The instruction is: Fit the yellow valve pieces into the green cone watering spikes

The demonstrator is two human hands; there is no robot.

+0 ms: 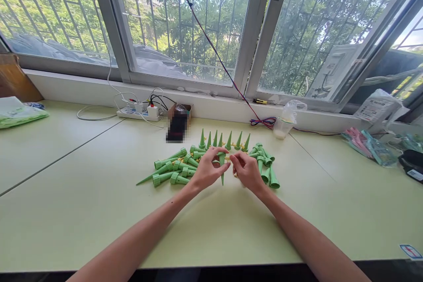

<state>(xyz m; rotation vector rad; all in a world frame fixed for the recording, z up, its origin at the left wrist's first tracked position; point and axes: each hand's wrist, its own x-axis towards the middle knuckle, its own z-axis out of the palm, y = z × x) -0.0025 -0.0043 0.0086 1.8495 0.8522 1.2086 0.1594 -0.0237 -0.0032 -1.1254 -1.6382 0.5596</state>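
My left hand (208,170) is closed around a green plastic watering spike (222,178), its tip pointing down. Beside it, my right hand (247,171) pinches at a small yellow valve (227,158) that shows between the hands, at the spike's upper part; the fingers partly cover it. Behind the hands, several green spikes (228,141) stand tip up in a row, with yellow valves at their bases. A pile of green spikes (161,178) lies left of my left hand. More green spikes (273,180) lie right of my right hand, their wide mouths toward me.
A power strip (139,114) with plugs and cables sits by the window wall, next to a small box (187,112) and a blurred dark object (176,128). A plastic cup (280,127) with a bag stands farther right. Packaged items (370,147) lie at the right, a green bag (21,114) at the left.
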